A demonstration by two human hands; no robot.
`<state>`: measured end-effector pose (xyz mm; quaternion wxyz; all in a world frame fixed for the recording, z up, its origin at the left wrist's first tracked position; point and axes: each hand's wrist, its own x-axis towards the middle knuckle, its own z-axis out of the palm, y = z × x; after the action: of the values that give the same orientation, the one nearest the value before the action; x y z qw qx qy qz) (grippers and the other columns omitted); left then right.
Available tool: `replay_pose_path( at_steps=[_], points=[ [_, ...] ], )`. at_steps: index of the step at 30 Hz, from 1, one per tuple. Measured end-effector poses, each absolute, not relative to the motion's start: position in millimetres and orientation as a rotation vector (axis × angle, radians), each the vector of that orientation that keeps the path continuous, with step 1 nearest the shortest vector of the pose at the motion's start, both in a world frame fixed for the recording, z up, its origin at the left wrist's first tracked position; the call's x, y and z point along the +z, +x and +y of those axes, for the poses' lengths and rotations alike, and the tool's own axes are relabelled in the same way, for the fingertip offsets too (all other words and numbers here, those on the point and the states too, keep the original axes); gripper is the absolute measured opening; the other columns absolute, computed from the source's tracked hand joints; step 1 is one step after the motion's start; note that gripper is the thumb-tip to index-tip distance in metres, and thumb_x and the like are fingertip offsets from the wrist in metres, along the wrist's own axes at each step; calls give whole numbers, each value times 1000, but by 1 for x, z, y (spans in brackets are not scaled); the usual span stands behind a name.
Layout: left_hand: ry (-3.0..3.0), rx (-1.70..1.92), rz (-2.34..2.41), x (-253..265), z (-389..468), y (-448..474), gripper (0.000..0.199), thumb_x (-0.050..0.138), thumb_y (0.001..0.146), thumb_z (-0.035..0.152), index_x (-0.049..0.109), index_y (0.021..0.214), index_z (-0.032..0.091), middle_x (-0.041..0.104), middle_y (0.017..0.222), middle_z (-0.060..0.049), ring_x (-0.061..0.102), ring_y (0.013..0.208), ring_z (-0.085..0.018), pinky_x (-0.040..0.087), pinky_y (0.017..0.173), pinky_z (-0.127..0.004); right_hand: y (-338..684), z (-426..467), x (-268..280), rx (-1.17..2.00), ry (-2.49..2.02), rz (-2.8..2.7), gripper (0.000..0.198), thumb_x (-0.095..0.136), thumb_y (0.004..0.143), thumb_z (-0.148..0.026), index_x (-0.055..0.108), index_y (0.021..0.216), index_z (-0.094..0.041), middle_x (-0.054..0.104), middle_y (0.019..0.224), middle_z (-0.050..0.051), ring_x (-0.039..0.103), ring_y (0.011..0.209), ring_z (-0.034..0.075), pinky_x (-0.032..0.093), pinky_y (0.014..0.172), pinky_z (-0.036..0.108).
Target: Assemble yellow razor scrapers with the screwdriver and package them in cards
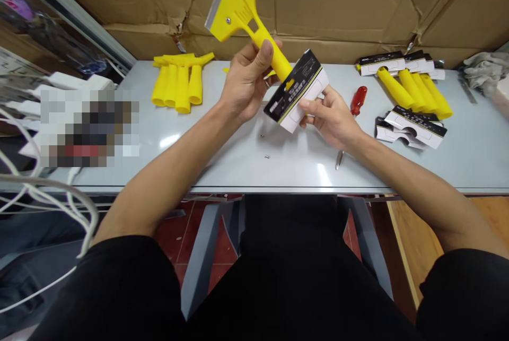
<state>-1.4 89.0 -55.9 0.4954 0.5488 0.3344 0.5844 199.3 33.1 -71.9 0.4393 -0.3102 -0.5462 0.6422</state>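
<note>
My left hand [250,73] is closed around the handle of a yellow scraper [274,60], whose wide head with a metal blade and two screws points up and left. In my right hand [330,121], thumb on the front, is a black-and-white cardboard sleeve [295,92]. The sleeve sits over the lower end of the scraper's handle, hiding that end. Just right of my right hand lies a screwdriver [359,99] with a red handle, its shaft partly covered by my hand. Two small screws [266,156] rest on the table below the sleeve.
Several yellow scraper handles [183,89] stand grouped on the table [222,166] at left. Scrapers with sleeves [413,92] and loose cardboard sleeves [415,126] lie at right. A grey cloth [485,73] is at the far right. Cardboard [338,7] walls the back; white cables [47,192] hang at left.
</note>
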Motion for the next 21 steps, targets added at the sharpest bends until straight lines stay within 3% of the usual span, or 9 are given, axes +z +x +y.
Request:
replay_pose_path(
  at_steps=[3,5,8,10,12,14,16,18,21],
  points=[
    [1348,1481,743,-57,83,3,62,96,63,88,78,94,38,76,92,0,73,96,-24,58,79,-39,200,33,-69,1494,-774,-1370,105,93,66,-78,42,137,-22,68,130,5,66,98,4,58,75,15],
    [1366,1465,750,-57,75,8,62,95,65,89,79,93,37,77,91,1,71,91,-23,59,80,-39,203,32,-68,1472,-794,-1412,103,90,69,-82,43,139,-22,68,130,6,68,105,6,62,81,17],
    [1413,1356,769,-56,62,14,62,94,67,89,77,88,33,80,93,-1,75,106,-29,64,84,-42,206,30,-66,1573,-803,-1495,103,88,70,-84,46,138,-21,70,125,7,69,100,7,65,83,22],
    [1387,1308,758,-53,57,16,61,92,74,86,76,90,30,79,94,-3,76,118,-33,67,85,-42,206,29,-65,1630,-777,-1525,102,89,69,-83,46,135,-19,71,117,6,67,89,5,61,75,22],
    [1304,1291,699,-49,57,16,54,78,94,82,79,101,28,79,101,-4,75,127,-33,68,89,-42,206,30,-63,1596,-755,-1510,98,89,70,-82,45,130,-18,69,110,4,62,77,2,52,65,19],
    [1191,1266,583,-45,59,13,58,51,111,76,80,112,26,79,115,-5,74,131,-30,69,94,-40,205,31,-62,1499,-762,-1457,95,89,71,-81,43,125,-18,68,104,1,55,69,-1,43,60,18],
    [1143,1210,532,-43,61,12,70,31,116,75,80,112,24,79,121,-8,74,131,-28,68,98,-38,206,34,-61,1409,-788,-1396,94,89,71,-81,41,122,-19,67,100,-1,51,65,-2,39,58,18],
    [1193,1180,611,-46,60,12,72,39,111,83,79,104,24,79,113,-8,76,127,-29,68,96,-38,207,36,-61,1348,-809,-1349,93,89,71,-81,40,122,-20,66,97,-3,50,64,-2,38,57,18],
    [1342,1184,795,-56,58,19,59,81,90,84,75,92,25,77,96,-4,80,114,-28,68,86,-35,210,39,-64,1304,-834,-1336,93,88,71,-82,41,124,-21,67,96,-2,51,65,-1,35,56,18]
  ],
)
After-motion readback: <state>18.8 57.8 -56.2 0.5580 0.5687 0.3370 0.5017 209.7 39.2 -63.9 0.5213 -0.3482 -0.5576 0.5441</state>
